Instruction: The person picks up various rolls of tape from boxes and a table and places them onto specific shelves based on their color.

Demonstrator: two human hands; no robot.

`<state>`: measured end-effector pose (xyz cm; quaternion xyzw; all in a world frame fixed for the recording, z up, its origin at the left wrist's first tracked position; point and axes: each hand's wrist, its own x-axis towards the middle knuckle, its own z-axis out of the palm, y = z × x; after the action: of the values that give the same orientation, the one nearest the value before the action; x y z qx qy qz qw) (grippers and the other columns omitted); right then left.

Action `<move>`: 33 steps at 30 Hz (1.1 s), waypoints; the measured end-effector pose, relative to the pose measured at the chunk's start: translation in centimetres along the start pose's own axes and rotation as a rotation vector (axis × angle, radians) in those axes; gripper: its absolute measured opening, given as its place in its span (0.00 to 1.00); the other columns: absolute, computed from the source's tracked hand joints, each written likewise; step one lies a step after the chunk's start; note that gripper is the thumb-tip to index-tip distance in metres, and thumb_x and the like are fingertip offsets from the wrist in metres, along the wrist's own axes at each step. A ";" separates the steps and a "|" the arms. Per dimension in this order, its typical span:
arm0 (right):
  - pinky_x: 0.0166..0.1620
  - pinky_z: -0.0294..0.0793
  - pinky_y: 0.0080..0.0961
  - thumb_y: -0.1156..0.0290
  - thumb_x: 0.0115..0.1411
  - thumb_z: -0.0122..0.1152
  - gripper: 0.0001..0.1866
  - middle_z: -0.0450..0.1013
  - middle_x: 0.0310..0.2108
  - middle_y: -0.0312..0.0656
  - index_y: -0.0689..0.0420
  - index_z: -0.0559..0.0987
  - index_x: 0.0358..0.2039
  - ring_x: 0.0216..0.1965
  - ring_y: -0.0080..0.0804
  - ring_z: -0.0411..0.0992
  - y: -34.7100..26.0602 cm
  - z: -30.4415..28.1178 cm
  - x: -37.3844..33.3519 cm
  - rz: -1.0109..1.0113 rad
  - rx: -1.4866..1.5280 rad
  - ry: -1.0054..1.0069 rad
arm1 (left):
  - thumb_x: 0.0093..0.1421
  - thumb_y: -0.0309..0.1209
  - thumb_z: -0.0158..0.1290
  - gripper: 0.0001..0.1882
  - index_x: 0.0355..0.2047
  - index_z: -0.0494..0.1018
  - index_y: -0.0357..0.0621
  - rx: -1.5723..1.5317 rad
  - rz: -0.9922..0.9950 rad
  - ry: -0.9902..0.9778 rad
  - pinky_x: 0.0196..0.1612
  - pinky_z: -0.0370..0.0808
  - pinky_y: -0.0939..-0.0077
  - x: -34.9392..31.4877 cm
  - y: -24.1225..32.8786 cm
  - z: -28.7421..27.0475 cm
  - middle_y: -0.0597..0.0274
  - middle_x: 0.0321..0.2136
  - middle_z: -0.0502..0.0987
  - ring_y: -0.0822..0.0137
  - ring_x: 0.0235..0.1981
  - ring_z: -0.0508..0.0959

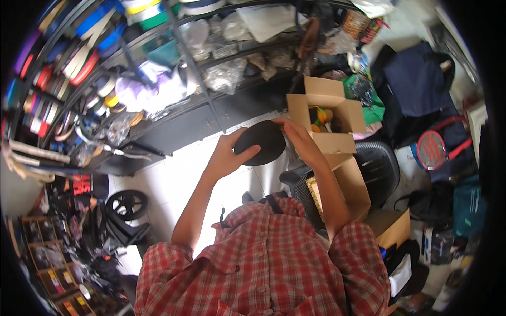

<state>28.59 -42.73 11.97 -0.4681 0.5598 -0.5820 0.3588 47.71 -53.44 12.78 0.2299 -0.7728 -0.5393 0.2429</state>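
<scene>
A matte black, rounded, disc-like thing is held up in front of my chest; its exact kind cannot be made out. My left hand grips its left side, with the thumb lying over the face and the fingers behind. At the upper right edge, my right hand holds the disc by the rim with its fingertips, the palm turned inward. Part of the right fingers is hidden. Right of that hand stands an open cardboard box with orange, yellow and green things inside.
Shelves across the far side carry coloured rolls and plastic bags. Another open carton sits on a black chair at my right. A red racket-shaped thing lies farther right. A motorbike wheel is at the left.
</scene>
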 end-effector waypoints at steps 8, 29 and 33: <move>0.25 0.65 0.27 0.62 0.54 0.66 0.16 0.71 0.22 0.44 0.63 0.74 0.31 0.21 0.30 0.66 -3.0 5.7 6.9 -0.276 -0.456 -0.314 | 0.57 0.36 0.58 0.18 0.43 0.74 0.37 -0.055 -0.133 0.186 0.39 0.72 0.76 -5.9 -0.7 -6.7 0.58 0.29 0.80 0.72 0.31 0.77; 0.24 0.66 0.27 0.60 0.44 0.74 0.20 0.71 0.18 0.41 0.62 0.73 0.20 0.20 0.31 0.68 -10.9 2.1 10.5 -0.467 -0.923 -0.476 | 0.53 0.42 0.62 0.19 0.35 0.78 0.37 0.269 -0.029 0.132 0.35 0.73 0.66 -5.6 -2.7 -3.2 0.52 0.25 0.77 0.57 0.29 0.77; 0.28 0.67 0.27 0.60 0.42 0.75 0.21 0.72 0.20 0.41 0.61 0.73 0.22 0.21 0.36 0.69 -12.6 1.0 10.2 -0.496 -1.079 -0.542 | 0.50 0.49 0.62 0.24 0.30 0.77 0.36 0.354 -0.094 0.000 0.38 0.71 0.60 -5.6 -1.8 -3.2 0.49 0.25 0.76 0.50 0.32 0.75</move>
<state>27.76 -51.24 25.78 -0.8278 0.5386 -0.1462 0.0569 54.17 -52.84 11.31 0.3049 -0.8442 -0.4054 0.1733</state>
